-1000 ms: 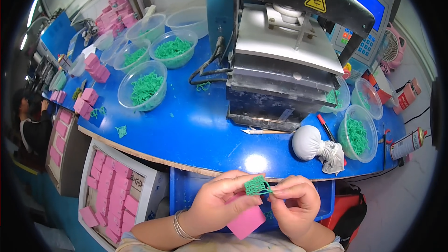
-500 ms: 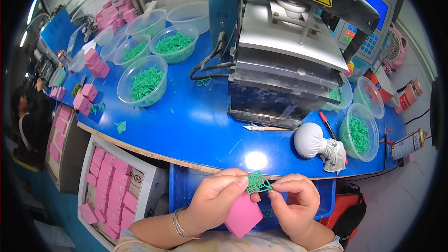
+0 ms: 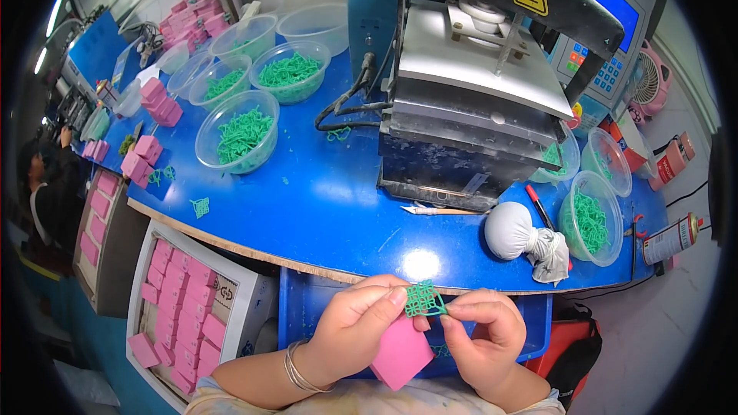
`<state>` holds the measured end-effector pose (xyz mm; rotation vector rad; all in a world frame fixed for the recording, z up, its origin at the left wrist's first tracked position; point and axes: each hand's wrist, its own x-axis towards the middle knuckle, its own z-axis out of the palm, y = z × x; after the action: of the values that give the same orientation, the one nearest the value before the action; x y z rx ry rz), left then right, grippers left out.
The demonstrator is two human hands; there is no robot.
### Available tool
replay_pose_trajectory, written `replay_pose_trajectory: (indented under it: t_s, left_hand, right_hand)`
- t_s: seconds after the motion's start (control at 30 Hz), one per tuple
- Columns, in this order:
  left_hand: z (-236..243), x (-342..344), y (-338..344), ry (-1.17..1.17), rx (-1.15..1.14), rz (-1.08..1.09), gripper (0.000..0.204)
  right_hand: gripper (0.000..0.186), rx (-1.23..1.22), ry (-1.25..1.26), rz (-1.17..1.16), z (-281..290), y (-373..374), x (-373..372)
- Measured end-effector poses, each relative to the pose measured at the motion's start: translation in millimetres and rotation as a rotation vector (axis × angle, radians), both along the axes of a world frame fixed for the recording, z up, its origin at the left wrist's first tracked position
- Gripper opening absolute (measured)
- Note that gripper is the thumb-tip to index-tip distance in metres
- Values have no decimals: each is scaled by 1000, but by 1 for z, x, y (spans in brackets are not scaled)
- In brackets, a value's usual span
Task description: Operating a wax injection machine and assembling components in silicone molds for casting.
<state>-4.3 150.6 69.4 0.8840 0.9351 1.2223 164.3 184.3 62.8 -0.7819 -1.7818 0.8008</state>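
My left hand (image 3: 365, 315) is closed, its thumb pressed on the left edge of a small green openwork wax piece (image 3: 422, 300). A pink rubber mould (image 3: 402, 355), a flat square block turned cornerwise, hangs below the same hand; its upper part is hidden by the fingers. My right hand (image 3: 487, 334) pinches the right corner of the green piece between thumb and forefinger. Both hands are in front of the table's near edge, above a blue tray (image 3: 296, 315). Another bit of green wax (image 3: 441, 351) shows below, between the hands.
A heavy press (image 3: 469, 107) stands on the blue table (image 3: 330, 223). Clear bowls (image 3: 265, 150) of green wax pieces stand left and right. A grey tied pouch (image 3: 510, 232), a red pen (image 3: 540, 206) and a knife (image 3: 442, 210) lie near. Pink moulds (image 3: 181, 300) fill a box at lower left.
My hands keep hold of the green wax piece and the pink mould. The green piece has tilted slightly and shifted a little left; the view has moved slightly.
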Motion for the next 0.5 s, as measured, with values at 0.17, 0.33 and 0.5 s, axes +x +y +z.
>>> replay_pose_trajectory:
  t_s: [0.17,0.33,0.5]
  left_hand:
    - [1,0,-1,108,60,21,31]
    - [0,-1,0,162,108,25,31]
    - [0,-1,0,173,131,30,31]
  right_hand:
    - [20,19,-6,-7,0,0,1]
    - [20,30,-40,-30,-1,1,0]
    - [20,49,-49,-38,-3,3,0]
